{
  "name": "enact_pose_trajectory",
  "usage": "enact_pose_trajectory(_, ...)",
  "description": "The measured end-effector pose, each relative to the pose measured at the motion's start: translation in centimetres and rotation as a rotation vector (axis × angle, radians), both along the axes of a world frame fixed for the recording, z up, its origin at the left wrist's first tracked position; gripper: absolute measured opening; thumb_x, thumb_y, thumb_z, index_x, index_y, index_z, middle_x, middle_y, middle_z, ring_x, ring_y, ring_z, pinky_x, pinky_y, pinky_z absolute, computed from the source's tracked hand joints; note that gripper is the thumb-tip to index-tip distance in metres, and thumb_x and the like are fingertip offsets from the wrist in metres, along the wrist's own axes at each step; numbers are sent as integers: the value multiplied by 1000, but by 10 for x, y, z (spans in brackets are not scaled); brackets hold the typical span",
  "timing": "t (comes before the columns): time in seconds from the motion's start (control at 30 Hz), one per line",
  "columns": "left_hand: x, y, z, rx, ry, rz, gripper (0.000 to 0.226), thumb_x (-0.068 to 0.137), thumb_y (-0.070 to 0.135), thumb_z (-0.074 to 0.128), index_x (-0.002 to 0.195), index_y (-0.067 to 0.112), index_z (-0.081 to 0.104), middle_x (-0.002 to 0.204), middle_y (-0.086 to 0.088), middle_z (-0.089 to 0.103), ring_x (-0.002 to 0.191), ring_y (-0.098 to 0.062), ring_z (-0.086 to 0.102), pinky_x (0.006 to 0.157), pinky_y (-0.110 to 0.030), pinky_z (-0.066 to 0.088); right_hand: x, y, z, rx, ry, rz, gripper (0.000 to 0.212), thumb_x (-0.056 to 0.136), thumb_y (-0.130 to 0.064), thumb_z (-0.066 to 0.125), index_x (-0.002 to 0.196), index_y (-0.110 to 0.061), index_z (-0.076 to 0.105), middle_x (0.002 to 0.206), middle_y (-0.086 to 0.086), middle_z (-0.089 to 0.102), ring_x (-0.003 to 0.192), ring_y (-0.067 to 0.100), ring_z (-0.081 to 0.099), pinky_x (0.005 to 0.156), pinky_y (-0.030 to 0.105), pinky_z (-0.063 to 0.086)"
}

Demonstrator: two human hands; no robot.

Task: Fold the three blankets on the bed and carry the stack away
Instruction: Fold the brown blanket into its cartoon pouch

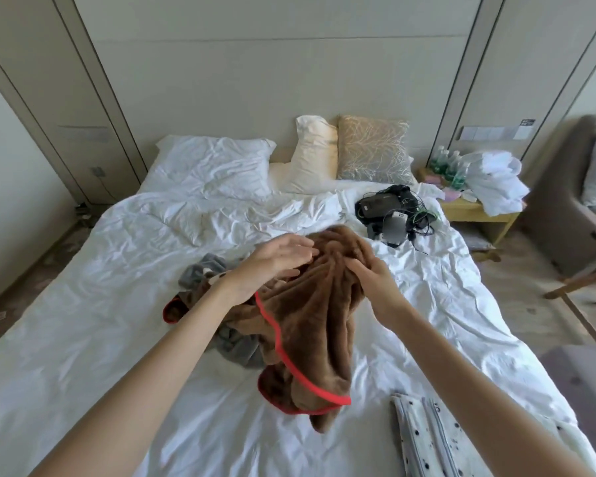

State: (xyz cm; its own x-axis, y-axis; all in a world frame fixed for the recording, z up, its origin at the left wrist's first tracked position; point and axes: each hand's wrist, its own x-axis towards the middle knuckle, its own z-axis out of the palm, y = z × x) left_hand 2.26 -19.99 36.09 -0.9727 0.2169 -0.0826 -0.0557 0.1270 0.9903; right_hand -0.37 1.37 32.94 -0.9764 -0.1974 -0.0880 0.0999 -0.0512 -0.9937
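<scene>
From my remote seat I see the brown blanket (317, 332), edged in red, held up in a bunch over the middle of the bed (100, 321), its lower end trailing onto the white sheet. The right hand (375, 284) holds it at the gathered top, its fingers (356, 266) curled in and pinching the plush. The left hand (272, 266) is just beside it over the same bunch, fingers (300, 247) stretched out and loose, gripping nothing. They are blurred, and I cannot tell whether they touch the cloth.

Under and to the left of the brown one, a grey blanket (234, 349) lies crumpled on the sheet. A white dotted blanket (427, 438) lies folded near the bed's near right edge, well apart from the others.

At the head of the bed are a white pillow (214, 170) and a patterned cushion (372, 149). A black bag (382, 204) with tangled cables sits on the sheet near them. To the right, a nightstand (475, 210) holds green bottles (451, 166).
</scene>
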Motion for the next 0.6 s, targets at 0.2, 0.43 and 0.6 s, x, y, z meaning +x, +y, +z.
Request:
enact_pose_trajectory(0.2,8,30,-5,-195,59,-194,58,74,46,80,123,24,58,123,11,65,117,-4,59,98,-24,47,-11,37,48,-257,-78,-166,11,93,-10,58,94,-9,69,91,20,67,77,24,69,70,33,58)
enact_pose_trajectory(0.43,-5,58,-22,-382,91,43,31,90,26,64,116,16,53,109,-11,64,97,-27,65,80,-40,54,-12,70,98,-337,26,-243,4,89,-8,62,90,-7,66,75,10,70,72,20,71,69,29,60)
enact_pose_trajectory(0.6,-2,92,-44,-757,486,-117,71,77,38,73,138,29,38,128,1,42,121,-20,41,96,-38,44,-15,90,98,-292,-13,-272,12,90,-10,63,98,-2,65,73,6,72,70,16,71,64,25,57)
